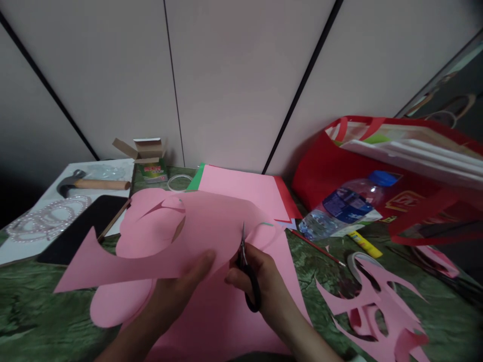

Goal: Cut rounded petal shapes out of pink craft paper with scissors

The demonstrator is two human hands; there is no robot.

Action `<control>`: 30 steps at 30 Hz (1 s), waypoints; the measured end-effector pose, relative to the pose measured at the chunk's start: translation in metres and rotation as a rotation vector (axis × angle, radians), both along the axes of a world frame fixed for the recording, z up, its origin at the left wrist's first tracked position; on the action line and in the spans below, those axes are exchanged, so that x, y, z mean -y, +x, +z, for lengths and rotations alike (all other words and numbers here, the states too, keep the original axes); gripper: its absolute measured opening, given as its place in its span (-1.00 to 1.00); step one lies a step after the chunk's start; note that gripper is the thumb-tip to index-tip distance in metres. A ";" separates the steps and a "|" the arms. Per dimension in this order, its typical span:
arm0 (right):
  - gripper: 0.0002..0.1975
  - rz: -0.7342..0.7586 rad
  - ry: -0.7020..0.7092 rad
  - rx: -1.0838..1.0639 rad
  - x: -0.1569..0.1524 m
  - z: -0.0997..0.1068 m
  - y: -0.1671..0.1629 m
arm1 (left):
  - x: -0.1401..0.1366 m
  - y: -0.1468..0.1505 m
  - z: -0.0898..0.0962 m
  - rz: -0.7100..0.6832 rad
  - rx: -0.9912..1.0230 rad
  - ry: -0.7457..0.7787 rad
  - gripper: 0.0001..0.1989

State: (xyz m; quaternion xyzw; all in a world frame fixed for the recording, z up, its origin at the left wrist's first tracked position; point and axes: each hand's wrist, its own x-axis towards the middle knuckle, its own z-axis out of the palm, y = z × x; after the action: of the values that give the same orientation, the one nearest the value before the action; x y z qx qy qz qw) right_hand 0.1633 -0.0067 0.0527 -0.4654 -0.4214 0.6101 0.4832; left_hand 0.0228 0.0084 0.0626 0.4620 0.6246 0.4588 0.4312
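My left hand (188, 279) grips the lower edge of a large sheet of pink paper (215, 221), thumb on top and fingers hidden underneath. The sheet has a curved cutout on its left side and is raised over other pink sheets. In my right hand (262, 276) is a pair of scissors (249, 281) with black handles, its blades pointing up at the sheet's right part, by a cut edge. Rounded pink cut-out shapes (141, 236) lie to the left, partly under the sheet. Beneath my hands spreads another pink sheet (226, 322).
Pink paper scraps (392, 311) lie at right, near a yellow glue stick (365, 245) and a red pencil (319, 247). A water bottle (347, 206) leans against a red bag (313, 176). At left are a hammer (101, 184), bead strings (49, 218), a black tablet-like slab (85, 229) and an open small box (154, 168).
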 end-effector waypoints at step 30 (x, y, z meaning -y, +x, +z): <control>-0.80 -0.001 0.002 0.059 0.000 -0.003 0.001 | 0.001 0.007 0.021 0.079 0.068 -0.119 -0.79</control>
State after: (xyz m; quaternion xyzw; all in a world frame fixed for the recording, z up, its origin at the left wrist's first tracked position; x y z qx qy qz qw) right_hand 0.1638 -0.0072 0.0500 -0.4830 -0.4360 0.5955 0.4712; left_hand 0.0299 0.0070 0.0836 0.3947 0.6535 0.4530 0.4604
